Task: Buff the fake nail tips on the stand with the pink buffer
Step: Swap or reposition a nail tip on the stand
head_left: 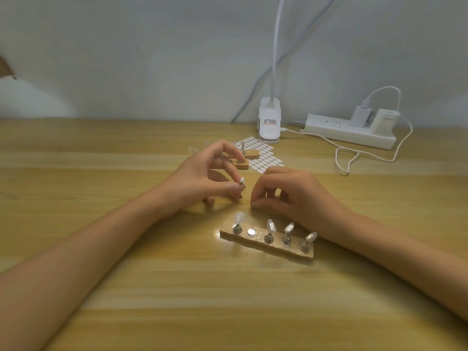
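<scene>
A wooden stand (255, 241) lies on the table in front of me. Several clear fake nail tips (271, 225) sit on its metal pegs, and one round magnet spot (251, 232) is bare. My left hand (202, 178) hovers behind the stand and pinches a small metal peg (241, 182) between thumb and fingers. My right hand (288, 191) rests just behind the stand with its fingers curled and thumb tip on the table; I see nothing in it. No pink buffer is in view.
Behind my hands lie a second small wooden stand (249, 155), a sheet of white oval stickers (264, 160) and a loose clear tip (193, 150). Against the wall stand a white clip lamp base (269, 122) and a power strip (349, 134), with a white cable (354, 158) looping beside them.
</scene>
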